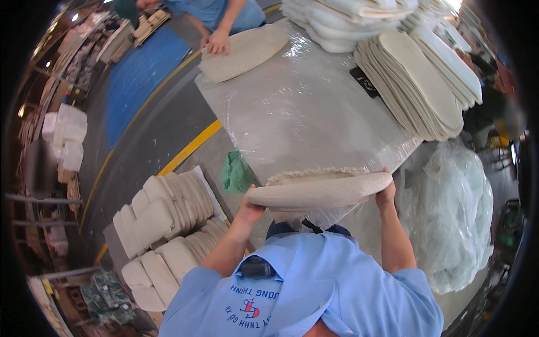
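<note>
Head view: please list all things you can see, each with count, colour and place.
pad: one, cream, oval, held flat at the table's near edge
table: one, covered in clear film, centre
pad stacks: several, cream, table's far right
flat pad: one, cream, table's far left, under a co-worker's hand
floor stacks: many, cream, lower left
cloth: one, green, beside the table
bag: one, clear plastic, right
left hand: grips the pad's left end
right hand: grips its right end

plastic-covered table (292, 112), stacked cream oval pads (421, 84)
</note>
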Demonstrator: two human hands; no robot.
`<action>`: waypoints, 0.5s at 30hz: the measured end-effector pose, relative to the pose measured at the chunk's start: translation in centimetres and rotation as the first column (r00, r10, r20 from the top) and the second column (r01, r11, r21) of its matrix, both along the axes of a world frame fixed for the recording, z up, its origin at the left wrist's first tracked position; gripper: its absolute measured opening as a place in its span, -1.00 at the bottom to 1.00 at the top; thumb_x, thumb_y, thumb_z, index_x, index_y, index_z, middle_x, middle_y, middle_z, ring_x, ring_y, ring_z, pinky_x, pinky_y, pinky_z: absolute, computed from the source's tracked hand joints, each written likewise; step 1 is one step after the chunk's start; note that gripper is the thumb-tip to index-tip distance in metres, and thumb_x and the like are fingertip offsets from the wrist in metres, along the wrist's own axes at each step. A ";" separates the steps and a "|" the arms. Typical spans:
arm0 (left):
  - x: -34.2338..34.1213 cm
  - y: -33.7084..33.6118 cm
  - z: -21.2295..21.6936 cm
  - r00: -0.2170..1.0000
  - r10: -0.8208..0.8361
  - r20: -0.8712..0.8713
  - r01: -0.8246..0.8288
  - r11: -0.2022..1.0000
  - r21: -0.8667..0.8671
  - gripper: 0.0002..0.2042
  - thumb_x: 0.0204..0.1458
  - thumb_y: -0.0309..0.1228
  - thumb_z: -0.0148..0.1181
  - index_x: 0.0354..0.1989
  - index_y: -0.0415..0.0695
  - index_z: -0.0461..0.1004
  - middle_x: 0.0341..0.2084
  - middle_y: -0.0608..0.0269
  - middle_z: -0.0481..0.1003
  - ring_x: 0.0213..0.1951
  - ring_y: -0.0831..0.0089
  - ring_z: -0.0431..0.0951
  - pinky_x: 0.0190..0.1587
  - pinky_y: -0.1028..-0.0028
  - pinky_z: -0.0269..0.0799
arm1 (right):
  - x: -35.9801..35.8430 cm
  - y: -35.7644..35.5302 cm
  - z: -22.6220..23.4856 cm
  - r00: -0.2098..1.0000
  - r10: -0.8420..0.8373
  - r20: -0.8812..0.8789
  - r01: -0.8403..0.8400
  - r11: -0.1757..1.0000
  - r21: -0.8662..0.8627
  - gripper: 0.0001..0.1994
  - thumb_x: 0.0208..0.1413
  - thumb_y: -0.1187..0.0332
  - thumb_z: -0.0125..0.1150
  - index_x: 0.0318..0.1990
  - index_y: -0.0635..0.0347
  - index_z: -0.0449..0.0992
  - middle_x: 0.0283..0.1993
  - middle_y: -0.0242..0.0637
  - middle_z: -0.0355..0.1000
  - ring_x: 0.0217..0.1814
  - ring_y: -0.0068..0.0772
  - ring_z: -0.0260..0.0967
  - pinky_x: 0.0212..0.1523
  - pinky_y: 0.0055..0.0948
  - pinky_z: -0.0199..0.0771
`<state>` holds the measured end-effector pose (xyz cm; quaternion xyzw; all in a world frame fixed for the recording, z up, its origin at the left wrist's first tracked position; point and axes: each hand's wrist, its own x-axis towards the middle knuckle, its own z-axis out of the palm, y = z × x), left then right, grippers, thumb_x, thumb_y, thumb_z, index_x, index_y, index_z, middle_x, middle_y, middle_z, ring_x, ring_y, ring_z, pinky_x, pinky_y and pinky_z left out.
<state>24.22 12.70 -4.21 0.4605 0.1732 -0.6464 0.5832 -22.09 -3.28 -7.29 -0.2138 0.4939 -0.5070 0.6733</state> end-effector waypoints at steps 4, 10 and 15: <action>1.0 3.6 1.9 0.930 -0.327 0.170 0.301 0.940 0.159 -0.52 0.26 0.13 0.22 0.16 0.06 0.55 0.06 0.17 0.58 0.07 0.17 0.55 0.14 0.09 0.49 | -1.9 1.9 3.0 0.972 0.079 -0.220 -0.058 0.993 0.101 -0.55 0.49 0.04 0.03 0.07 0.28 0.62 -0.06 -0.22 0.64 0.02 -0.32 0.58 0.09 -0.31 0.53; -0.4 3.2 8.2 0.902 -0.411 0.130 0.408 0.912 0.053 -0.48 0.38 0.03 0.10 0.31 -0.10 0.45 0.22 0.16 0.53 0.21 0.28 0.55 0.24 0.18 0.48 | -4.2 5.5 9.9 0.874 0.468 -0.129 -0.378 0.824 0.422 -0.55 0.35 0.18 0.17 0.25 0.31 0.52 0.13 -0.17 0.59 0.16 -0.33 0.55 0.18 -0.28 0.53; -0.6 -4.3 14.9 0.768 -0.458 0.447 0.574 0.802 -0.164 -0.49 0.43 -0.17 0.08 0.41 -0.24 0.35 0.29 0.15 0.48 0.28 0.33 0.48 0.34 0.28 0.36 | -4.9 6.1 11.3 0.942 0.331 -0.050 -0.310 0.920 0.240 -0.54 0.26 0.36 0.18 0.28 0.33 0.45 0.14 -0.19 0.58 0.10 -0.30 0.58 0.11 -0.27 0.59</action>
